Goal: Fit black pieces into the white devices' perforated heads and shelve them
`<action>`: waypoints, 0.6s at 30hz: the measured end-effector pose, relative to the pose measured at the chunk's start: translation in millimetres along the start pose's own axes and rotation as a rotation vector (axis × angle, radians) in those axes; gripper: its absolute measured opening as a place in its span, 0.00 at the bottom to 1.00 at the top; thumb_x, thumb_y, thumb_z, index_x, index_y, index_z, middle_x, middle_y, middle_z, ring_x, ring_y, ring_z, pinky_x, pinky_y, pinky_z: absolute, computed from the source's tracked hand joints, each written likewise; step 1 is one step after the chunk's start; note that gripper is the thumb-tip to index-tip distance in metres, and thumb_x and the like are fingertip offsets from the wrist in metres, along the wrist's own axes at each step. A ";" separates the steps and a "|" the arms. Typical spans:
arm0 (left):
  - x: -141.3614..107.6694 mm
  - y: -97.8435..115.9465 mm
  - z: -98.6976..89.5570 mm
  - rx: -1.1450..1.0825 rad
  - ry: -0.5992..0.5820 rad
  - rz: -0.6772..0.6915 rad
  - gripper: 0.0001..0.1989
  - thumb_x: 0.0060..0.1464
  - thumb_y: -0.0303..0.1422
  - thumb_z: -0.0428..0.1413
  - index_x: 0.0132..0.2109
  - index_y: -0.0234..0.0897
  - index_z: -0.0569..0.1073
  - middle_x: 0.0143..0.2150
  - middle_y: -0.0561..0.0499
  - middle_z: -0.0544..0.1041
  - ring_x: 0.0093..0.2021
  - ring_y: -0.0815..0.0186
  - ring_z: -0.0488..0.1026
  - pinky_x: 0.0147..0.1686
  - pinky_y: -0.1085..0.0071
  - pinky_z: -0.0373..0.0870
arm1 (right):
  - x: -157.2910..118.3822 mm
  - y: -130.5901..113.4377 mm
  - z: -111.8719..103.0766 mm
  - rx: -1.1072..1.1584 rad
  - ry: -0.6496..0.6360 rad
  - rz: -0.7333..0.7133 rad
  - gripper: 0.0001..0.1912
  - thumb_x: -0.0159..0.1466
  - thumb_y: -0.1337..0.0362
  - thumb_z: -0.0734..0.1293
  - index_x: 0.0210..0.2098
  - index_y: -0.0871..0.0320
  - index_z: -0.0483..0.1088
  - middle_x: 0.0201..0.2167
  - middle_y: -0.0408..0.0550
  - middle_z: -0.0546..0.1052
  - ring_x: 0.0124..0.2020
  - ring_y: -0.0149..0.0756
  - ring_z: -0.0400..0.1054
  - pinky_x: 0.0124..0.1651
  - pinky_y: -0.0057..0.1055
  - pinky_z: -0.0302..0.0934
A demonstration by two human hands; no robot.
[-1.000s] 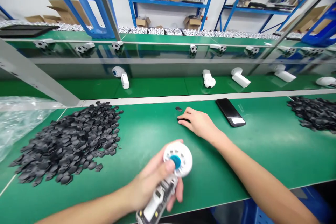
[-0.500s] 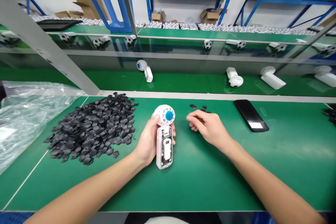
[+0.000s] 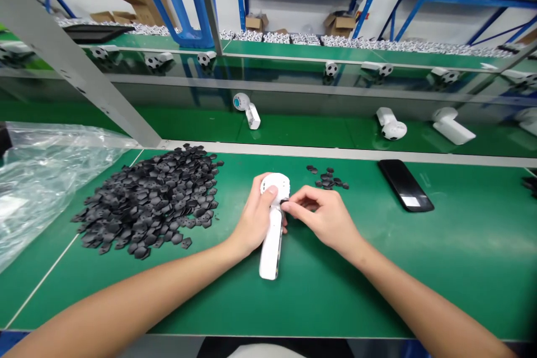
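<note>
A white plastic handheld device with a round head (image 3: 271, 240) is gripped upright in the curled left hand (image 3: 257, 217), its thumb laid across the head; a small black piece (image 3: 285, 200) is pinched between thumb and forefinger of the right hand (image 3: 325, 213) and held against the device's neck (largely covered by fingertips); beyond the right hand, loose black plastic pieces (image 3: 329, 180) are scattered on the green tabletop (image 3: 335, 302).

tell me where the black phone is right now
In the head view, the black phone lies on the green tabletop to the right of the small cluster of black pieces, beyond the right hand.
</note>
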State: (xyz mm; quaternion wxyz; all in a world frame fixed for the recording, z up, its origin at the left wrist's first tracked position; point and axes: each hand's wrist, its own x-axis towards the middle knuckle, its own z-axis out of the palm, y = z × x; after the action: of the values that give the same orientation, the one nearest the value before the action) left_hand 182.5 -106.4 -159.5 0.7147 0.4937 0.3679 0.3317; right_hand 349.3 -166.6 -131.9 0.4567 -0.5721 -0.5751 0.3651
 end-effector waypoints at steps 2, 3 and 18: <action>-0.7 0.6 1.2 0.025 -0.009 0.004 0.25 0.67 0.54 0.52 0.61 0.45 0.61 0.29 0.56 0.73 0.22 0.64 0.74 0.21 0.68 0.78 | 0.1 -0.4 2.8 -0.075 0.039 -0.047 0.09 0.68 0.58 0.74 0.33 0.54 0.78 0.30 0.43 0.83 0.28 0.35 0.77 0.33 0.31 0.72; -1.1 1.2 1.6 0.037 -0.010 0.000 0.25 0.67 0.55 0.52 0.60 0.44 0.62 0.29 0.56 0.73 0.22 0.65 0.74 0.21 0.68 0.78 | -0.1 0.0 3.4 -0.119 0.055 -0.072 0.09 0.68 0.59 0.74 0.33 0.53 0.78 0.30 0.43 0.83 0.28 0.36 0.76 0.33 0.31 0.72; 3.1 15.5 7.2 0.092 0.022 -0.169 0.22 0.66 0.56 0.50 0.51 0.45 0.59 0.24 0.58 0.70 0.16 0.63 0.71 0.13 0.71 0.70 | 7.0 13.0 -0.5 -0.442 0.072 -0.102 0.18 0.71 0.54 0.72 0.29 0.54 0.68 0.24 0.39 0.74 0.25 0.32 0.65 0.29 0.31 0.57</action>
State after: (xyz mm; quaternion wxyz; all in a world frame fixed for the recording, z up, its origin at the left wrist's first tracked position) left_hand 188.4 -102.6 -143.7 0.7126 0.4897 0.4310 0.2584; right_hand 354.5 -158.7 -143.2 0.3585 -0.6411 -0.6526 0.1859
